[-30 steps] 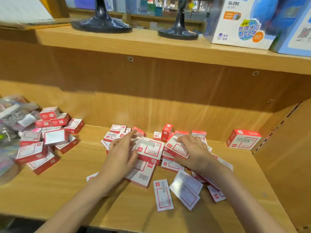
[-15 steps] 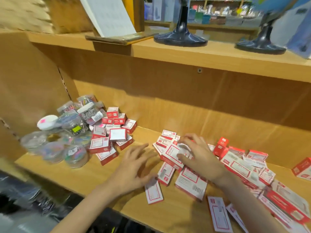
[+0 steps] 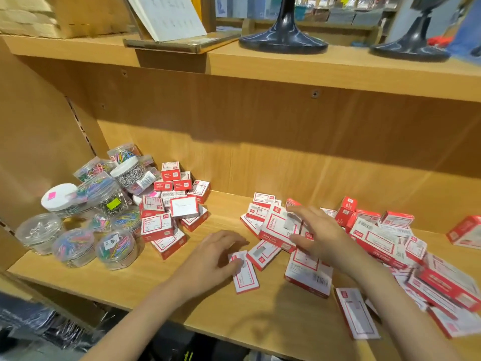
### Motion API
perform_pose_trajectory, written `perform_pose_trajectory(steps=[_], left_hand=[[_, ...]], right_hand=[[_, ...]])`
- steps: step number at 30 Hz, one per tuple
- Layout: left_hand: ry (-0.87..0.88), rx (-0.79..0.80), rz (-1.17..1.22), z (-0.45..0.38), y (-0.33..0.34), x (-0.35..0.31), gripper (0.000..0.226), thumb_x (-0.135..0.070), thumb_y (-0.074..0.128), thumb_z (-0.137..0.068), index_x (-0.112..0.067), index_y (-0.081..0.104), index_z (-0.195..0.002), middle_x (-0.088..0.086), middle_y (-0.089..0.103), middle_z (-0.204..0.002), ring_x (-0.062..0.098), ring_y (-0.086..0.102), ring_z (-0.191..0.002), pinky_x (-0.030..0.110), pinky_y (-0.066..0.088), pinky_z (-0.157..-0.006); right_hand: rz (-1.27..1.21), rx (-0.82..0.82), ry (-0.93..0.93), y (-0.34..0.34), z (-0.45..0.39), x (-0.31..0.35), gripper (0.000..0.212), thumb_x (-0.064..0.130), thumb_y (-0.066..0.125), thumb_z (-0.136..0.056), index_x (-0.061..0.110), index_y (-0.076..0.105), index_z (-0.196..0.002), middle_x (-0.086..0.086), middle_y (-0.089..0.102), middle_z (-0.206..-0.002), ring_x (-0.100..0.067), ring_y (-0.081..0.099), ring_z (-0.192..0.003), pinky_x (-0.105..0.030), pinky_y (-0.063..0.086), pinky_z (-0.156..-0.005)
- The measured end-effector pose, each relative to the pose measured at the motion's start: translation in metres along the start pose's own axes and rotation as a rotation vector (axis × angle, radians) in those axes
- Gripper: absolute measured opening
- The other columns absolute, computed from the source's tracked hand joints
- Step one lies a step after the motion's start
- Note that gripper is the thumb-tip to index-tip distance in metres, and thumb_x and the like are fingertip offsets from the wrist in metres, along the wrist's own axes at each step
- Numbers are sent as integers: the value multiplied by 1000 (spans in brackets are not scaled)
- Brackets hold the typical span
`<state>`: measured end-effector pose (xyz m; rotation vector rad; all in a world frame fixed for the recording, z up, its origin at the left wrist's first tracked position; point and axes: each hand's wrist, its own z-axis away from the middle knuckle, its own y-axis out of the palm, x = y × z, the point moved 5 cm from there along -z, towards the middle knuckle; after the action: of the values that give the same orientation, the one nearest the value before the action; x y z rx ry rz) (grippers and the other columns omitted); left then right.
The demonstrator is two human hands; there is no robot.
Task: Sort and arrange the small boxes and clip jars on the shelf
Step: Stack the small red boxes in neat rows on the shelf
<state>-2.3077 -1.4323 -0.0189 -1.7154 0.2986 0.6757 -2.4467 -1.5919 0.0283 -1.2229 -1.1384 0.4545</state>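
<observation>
Clutter is crowding the wooden shelf (image 3: 197, 306) on both sides of the flat staple box (image 3: 246, 276) under the person's left hand (image 3: 210, 259). Left of that box, a heap of small red-and-white boxes (image 3: 169, 212) is leaning against a cluster of clear clip jars (image 3: 99, 204), some upright, some tipped, filling the shelf's left corner. Right of it, a loose spread of larger red-and-white boxes (image 3: 377, 246) is running toward the shelf's right end, several overlapping and tilted. Two black stand bases (image 3: 283, 40) and a propped white card (image 3: 169, 16) are sitting on the upper shelf, above and behind the box.

Compared with half a second ago, the left hand is sitting farther right, its fingers now touching the flat box's far end; the box itself is lying where it was.

The flat box is lying face up near the shelf's front edge, its long axis running front to back and slanting slightly right toward the viewer. The left hand is resting on it with fingers curled but not closed around it. The right hand (image 3: 320, 235) is lying spread and open on a bigger box (image 3: 279, 227) just right of the flat one.
</observation>
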Motion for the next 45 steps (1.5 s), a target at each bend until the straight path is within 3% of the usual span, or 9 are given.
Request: perform_pose_trajectory(steps=[3, 7, 13, 17, 24, 30, 37, 43, 45], left_hand=[[27, -115, 47, -13, -6, -16, 29, -26, 51, -92, -31, 50, -121, -22, 46, -118, -5, 42, -108, 6, 35, -84], [155, -143, 61, -33, 0, -52, 39, -33, 41, -88, -24, 50, -124, -18, 48, -117, -2, 43, -106, 20, 32, -91], [281, -86, 19, -69, 35, -95, 42, -36, 36, -86, -18, 54, -118, -2, 57, -117, 17, 49, -108, 35, 39, -93], [332, -43, 19, -90, 65, -131, 41, -36, 37, -87, -18, 55, -120, 0, 57, -117, 17, 49, -110, 33, 37, -93], [405, -2, -29, -122, 102, -182, 46, -41, 39, -81, -20, 56, -118, -4, 55, -121, 16, 44, -115, 34, 34, -95], [335, 61, -49, -136, 121, -180, 54, -56, 37, -75, -23, 63, -109, -8, 57, -116, 16, 47, -111, 36, 37, -97], [318, 78, 13, -134, 123, -175, 45, -55, 45, -79, -29, 60, -113, -19, 50, -116, 5, 40, -114, 25, 33, -97], [341, 79, 22, -135, 119, -175, 49, -60, 39, -77, -33, 60, -111, -22, 50, -112, 2, 39, -111, 18, 31, -94], [338, 86, 18, -136, 119, -175, 50, -62, 38, -76, -33, 60, -111, -23, 50, -113, 1, 38, -111, 20, 32, -94]], right_hand=[[-60, -178, 22, -31, 24, -17, 42, 18, 64, -85, 20, 52, -125, 0, 54, -119, -19, 50, -111, -25, 34, -90], [-8, -272, 154, -68, 64, -58, 38, 16, 68, -82, 14, 57, -118, -6, 58, -112, -22, 52, -106, -26, 34, -84], [223, 76, 621, -78, 147, -151, 70, 57, 67, -71, 24, 45, -129, -1, 44, -131, -24, 39, -120, -32, 29, -98], [148, 2, 564, -79, 169, -163, 61, 46, 69, -76, 27, 44, -128, 7, 49, -124, -17, 43, -109, -30, 39, -89], [127, -173, 412, -107, 168, -174, 28, 23, 67, -74, 21, 57, -100, 5, 61, -79, -16, 54, -71, -29, 41, -62], [-48, -207, 461, -120, 164, -205, 32, 16, 70, -79, 16, 56, -108, 8, 60, -90, -8, 57, -80, -5, 38, -57], [-274, -247, 581, -102, 163, -217, 46, 11, 73, -76, 23, 43, -109, 0, 60, -116, -14, 57, -106, -10, 42, -63], [-275, -517, 590, -128, 172, -223, 39, 12, 79, -69, 20, 50, -93, 1, 65, -85, -5, 59, -69, -14, 43, -56], [-183, -517, 566, -138, 170, -224, 32, 12, 79, -70, 21, 57, -91, 1, 64, -87, -9, 58, -72, -13, 39, -58]])
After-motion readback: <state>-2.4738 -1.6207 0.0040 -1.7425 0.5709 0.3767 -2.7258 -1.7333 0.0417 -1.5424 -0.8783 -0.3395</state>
